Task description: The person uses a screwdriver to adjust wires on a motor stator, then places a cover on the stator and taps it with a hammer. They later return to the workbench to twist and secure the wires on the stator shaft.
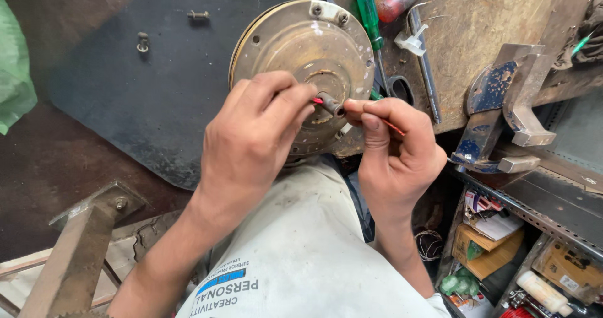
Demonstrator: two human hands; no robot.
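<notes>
While both hands meet at the centre of the round motor housing, the scene reads so:

Motor housing: a worn, brass-coloured disc (301,48) with bolts at its rim, propped on the person's lap and leaning against the edge of the table (477,23).
Shaft: a short dark stub (332,105) sticking out of the disc's middle, between the two hands.
Left hand: (251,136) its grip is narrow, fingertips pinched together right at the shaft, on the red wire.
Right hand: (392,145) thumb and forefinger pinched shut on the same red wire (394,127), which runs from the shaft past the fingers.
Screwdriver: green-handled (367,10), lying on the table just behind the disc.
Dark mat: (144,86) to the left of the disc, with two loose bolts (198,15) on it.
Blue metal block: (502,104) chipped paint, at the right table edge, well apart from the hands.
</notes>
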